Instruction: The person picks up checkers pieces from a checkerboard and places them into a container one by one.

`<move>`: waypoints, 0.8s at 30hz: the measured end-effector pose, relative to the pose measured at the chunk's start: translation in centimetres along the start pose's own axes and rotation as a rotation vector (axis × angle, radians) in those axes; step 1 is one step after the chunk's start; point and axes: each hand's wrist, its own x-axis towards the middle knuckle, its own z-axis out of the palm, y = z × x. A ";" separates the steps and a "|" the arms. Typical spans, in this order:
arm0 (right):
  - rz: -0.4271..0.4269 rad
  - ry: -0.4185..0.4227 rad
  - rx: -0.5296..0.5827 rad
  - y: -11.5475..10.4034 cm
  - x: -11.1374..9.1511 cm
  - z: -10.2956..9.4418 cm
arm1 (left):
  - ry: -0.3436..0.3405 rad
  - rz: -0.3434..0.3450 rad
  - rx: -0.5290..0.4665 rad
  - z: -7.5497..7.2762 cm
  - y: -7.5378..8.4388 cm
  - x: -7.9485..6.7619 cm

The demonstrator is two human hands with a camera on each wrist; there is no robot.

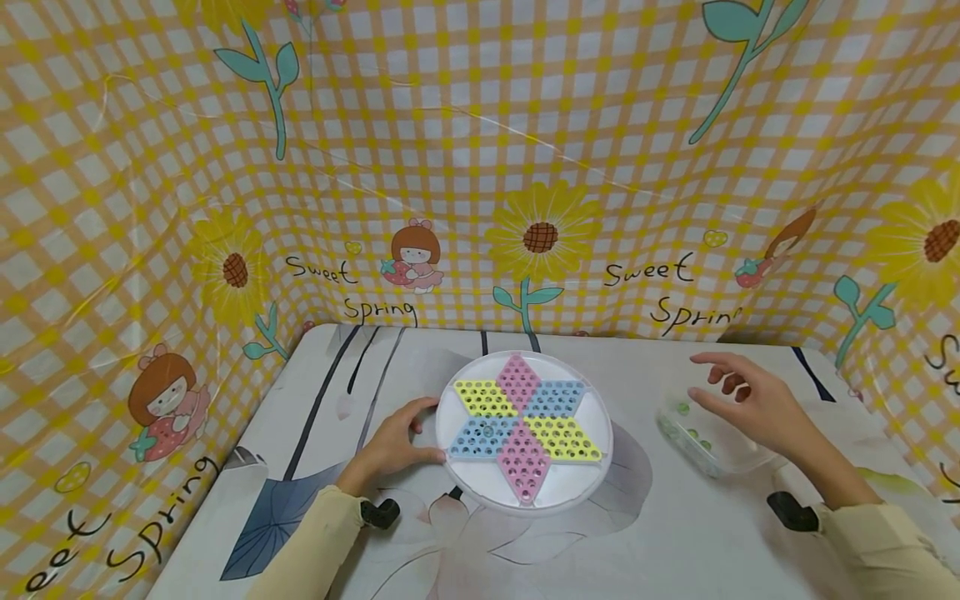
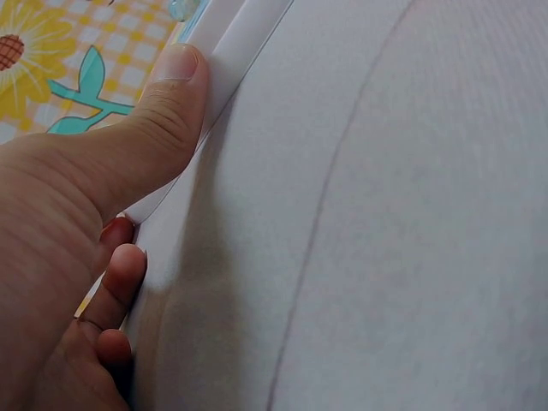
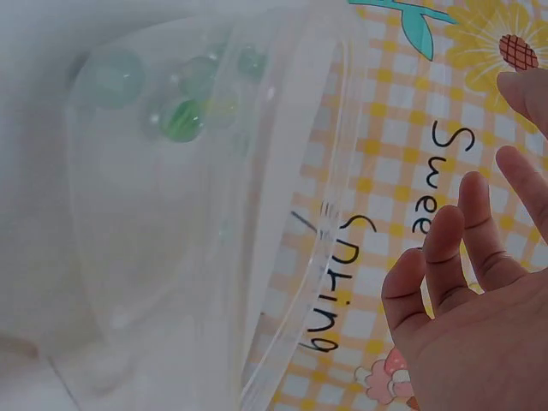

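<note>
A round white Chinese checkers board carries a star of pink, yellow and blue sections full of holes. One clear marble sits in its lower left blue section. My left hand holds the board's left rim; in the left wrist view the thumb lies along that rim with the other fingers bent beside it. To the right, a clear plastic box contains several greenish marbles. My right hand hovers over this box, fingers loosely bent and spread, nothing visible between them.
A white table with printed flowers and dark lines lies under everything. Yellow checked cloth with sunflowers and lettering rises behind the table and at both sides. A dark wrist device shows by the right sleeve.
</note>
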 end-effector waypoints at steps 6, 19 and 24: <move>-0.014 -0.012 0.012 -0.6 0.6 0.4 | 0.002 0.008 0.000 0.0 -0.1 0.1; -0.079 -0.032 0.047 -2.0 2.5 2.0 | 0.001 0.014 0.002 0.0 -0.1 0.2; -0.092 -0.039 0.068 -2.9 3.2 2.8 | 0.001 0.013 -0.001 -0.1 -0.1 0.1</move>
